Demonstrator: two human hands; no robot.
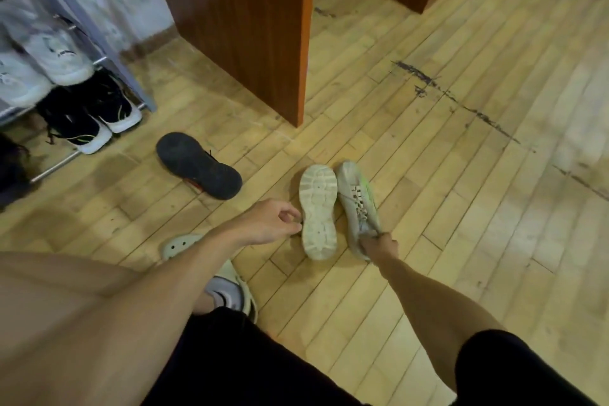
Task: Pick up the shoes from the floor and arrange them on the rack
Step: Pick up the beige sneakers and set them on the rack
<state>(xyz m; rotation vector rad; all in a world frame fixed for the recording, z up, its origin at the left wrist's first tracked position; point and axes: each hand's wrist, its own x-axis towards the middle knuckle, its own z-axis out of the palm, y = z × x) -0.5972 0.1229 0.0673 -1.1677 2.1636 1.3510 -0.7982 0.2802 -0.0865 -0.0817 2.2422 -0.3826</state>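
Already on rack: two sneaker pairs; right hand grip round green-streaked shoe, left hand grip unclear.

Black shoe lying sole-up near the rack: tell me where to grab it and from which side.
Probably pinch the black shoe across its narrower mid-sole waist, coming from above: it lies sole-up on the floor, opening hidden underneath, both long edges free.

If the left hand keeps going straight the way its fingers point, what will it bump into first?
The upturned white shoe, lying sole up: its side edge sits just ahead of the left hand. Whether they touch yet is hard to tell. The right hand grips the green-striped shoe beside it.
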